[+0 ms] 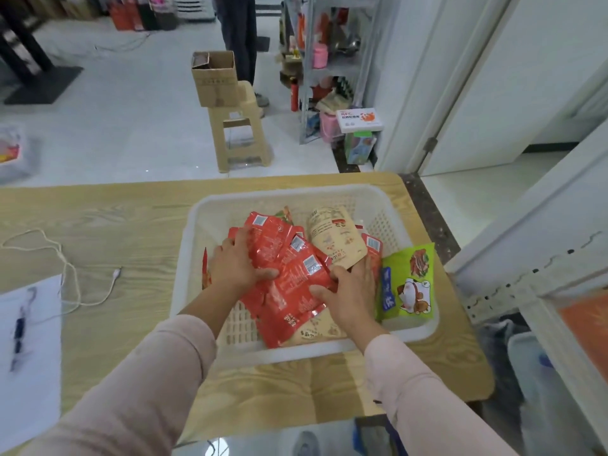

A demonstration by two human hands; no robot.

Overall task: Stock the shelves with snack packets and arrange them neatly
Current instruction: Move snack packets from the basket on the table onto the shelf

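A white plastic basket [391, 205] sits on the wooden table [108, 218] and holds several snack packets. A bunch of red packets [289, 274] lies in its middle. My left hand [235, 264] grips the bunch from the left, thumb on top. My right hand [353, 291] grips the same bunch from the right, fingers curled over its edge. A beige packet [335, 235] leans behind the red ones. A green packet [409, 284] stands against the basket's right wall.
A white cable [65, 268] and a sheet of paper [29, 350] lie on the table's left. Beyond the table stand a beige stool [238, 133] carrying a cardboard box [214, 77], a person's legs [240, 37], and a metal shelf rack [329, 67]. White shelving [539, 284] is at right.
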